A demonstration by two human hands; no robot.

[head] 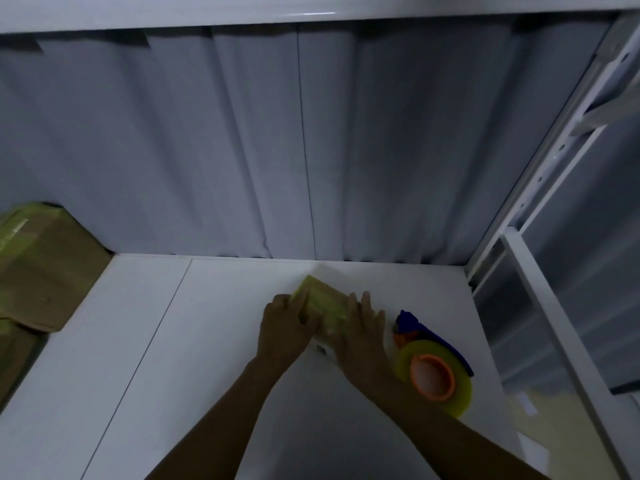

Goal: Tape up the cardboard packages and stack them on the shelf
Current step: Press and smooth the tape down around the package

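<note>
A small cardboard package (323, 303) wrapped in yellowish tape lies on the white shelf board (207, 341), right of centre. My left hand (282, 327) holds its left side, thumb laid across the top. My right hand (362, 332) lies on its right side with fingers stretched forward over the taped top. Just right of my right wrist sits a tape dispenser (431, 362) with a blue handle, an orange hub and a yellow tape roll; neither hand touches it.
Larger taped cardboard boxes (45, 261) are stacked at the left edge of the shelf. A grey pleated curtain (311, 150) hangs behind. White metal shelf uprights (540, 188) stand at the right, and an upper shelf edge (277, 8) runs overhead.
</note>
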